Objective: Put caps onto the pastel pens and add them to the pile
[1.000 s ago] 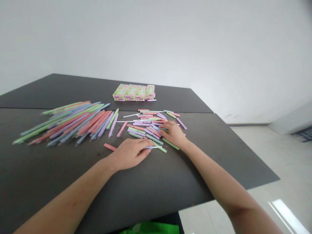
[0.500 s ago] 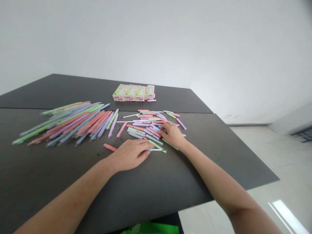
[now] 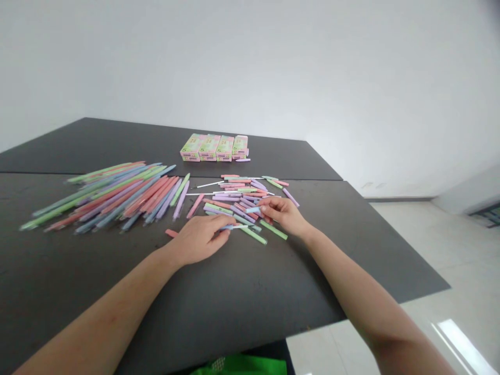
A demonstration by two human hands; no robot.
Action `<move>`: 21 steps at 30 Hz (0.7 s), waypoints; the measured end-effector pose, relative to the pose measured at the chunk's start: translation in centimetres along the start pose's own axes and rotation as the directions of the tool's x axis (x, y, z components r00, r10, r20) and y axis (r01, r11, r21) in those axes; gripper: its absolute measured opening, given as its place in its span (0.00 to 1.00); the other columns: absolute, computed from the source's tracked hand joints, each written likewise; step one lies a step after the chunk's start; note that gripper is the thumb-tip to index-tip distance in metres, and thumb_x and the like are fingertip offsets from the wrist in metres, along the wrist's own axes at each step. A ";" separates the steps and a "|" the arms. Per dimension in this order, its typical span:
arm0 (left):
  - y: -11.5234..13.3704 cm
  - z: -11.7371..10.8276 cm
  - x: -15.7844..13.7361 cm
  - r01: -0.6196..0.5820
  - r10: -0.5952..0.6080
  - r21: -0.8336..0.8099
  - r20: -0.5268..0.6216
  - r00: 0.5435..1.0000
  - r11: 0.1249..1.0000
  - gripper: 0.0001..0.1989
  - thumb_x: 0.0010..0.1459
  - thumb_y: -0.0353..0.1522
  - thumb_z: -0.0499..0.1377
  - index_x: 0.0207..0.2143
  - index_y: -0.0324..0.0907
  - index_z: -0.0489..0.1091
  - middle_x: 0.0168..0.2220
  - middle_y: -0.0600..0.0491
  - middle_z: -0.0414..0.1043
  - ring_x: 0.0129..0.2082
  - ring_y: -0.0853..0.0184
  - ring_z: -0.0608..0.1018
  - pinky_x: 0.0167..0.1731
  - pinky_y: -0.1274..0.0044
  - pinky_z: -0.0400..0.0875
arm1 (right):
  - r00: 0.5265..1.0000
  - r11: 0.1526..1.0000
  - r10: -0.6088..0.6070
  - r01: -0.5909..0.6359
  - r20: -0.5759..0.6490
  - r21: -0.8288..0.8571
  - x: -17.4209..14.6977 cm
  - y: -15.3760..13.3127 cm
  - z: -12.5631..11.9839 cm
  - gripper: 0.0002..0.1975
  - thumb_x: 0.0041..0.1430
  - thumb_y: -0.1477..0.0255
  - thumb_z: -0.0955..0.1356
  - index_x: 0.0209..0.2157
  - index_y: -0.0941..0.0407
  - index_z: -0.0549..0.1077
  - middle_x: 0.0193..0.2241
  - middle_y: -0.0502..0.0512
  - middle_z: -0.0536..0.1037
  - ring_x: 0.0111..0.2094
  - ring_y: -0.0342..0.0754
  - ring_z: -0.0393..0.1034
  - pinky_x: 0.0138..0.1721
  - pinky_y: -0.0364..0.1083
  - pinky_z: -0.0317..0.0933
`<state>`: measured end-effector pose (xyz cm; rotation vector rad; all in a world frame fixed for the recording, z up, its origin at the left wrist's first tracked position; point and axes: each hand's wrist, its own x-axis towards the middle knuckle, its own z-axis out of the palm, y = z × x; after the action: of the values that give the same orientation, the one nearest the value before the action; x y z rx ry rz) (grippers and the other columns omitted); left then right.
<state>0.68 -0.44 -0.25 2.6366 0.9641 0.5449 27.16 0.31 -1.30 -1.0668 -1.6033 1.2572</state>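
Note:
My left hand [image 3: 203, 237] is closed on a blue pen piece [image 3: 227, 227] with a thin white refill [image 3: 240, 226] sticking out to the right, dark at its tip. Between the thumb and fingers of my right hand [image 3: 283, 212] is a short light blue pen barrel [image 3: 253, 210], its free end towards the left hand. The two pieces are apart. Under and behind the hands lies a loose heap of short pen barrels [image 3: 224, 198] in pink, purple, green and blue. A green barrel [image 3: 273, 229] lies just below my right hand.
Many long pastel pens [image 3: 113, 195] are heaped on the left of the dark table [image 3: 250, 291]. Several pink-and-green boxes [image 3: 209, 147] stand in a row farther back. White refills [image 3: 199, 195] lie by the barrels. The table's right edge borders the floor.
My right hand has lifted a light blue barrel out of the heap. My left hand, with the pen piece, has shifted slightly left and up.

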 end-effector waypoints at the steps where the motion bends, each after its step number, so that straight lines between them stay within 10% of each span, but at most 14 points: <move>1: 0.0 -0.1 0.0 0.000 0.000 -0.004 -0.001 1.000 1.000 0.16 0.63 0.32 0.50 0.49 0.44 0.71 0.46 0.52 0.77 0.44 0.63 0.78 0.42 0.74 0.69 | 1.000 1.000 -0.002 0.001 0.013 0.021 0.0 -0.1 0.0 0.17 0.55 0.59 0.71 0.36 0.59 0.73 0.21 0.47 0.72 0.19 0.37 0.61 0.21 0.39 0.56; 21: -0.1 0.7 0.1 0.135 -0.137 0.077 0.020 0.990 0.988 0.18 0.68 0.40 0.43 0.48 0.44 0.68 0.32 0.53 0.77 0.32 0.63 0.79 0.31 0.75 0.65 | 0.992 0.990 0.004 -0.022 0.129 0.138 -0.6 -0.3 2.1 0.16 0.51 0.64 0.75 0.37 0.59 0.75 0.24 0.51 0.79 0.24 0.40 0.72 0.28 0.40 0.66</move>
<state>0.98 -0.42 -0.89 2.6112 1.1686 0.4505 25.31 -0.92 -1.44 -0.9270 -1.5796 1.4493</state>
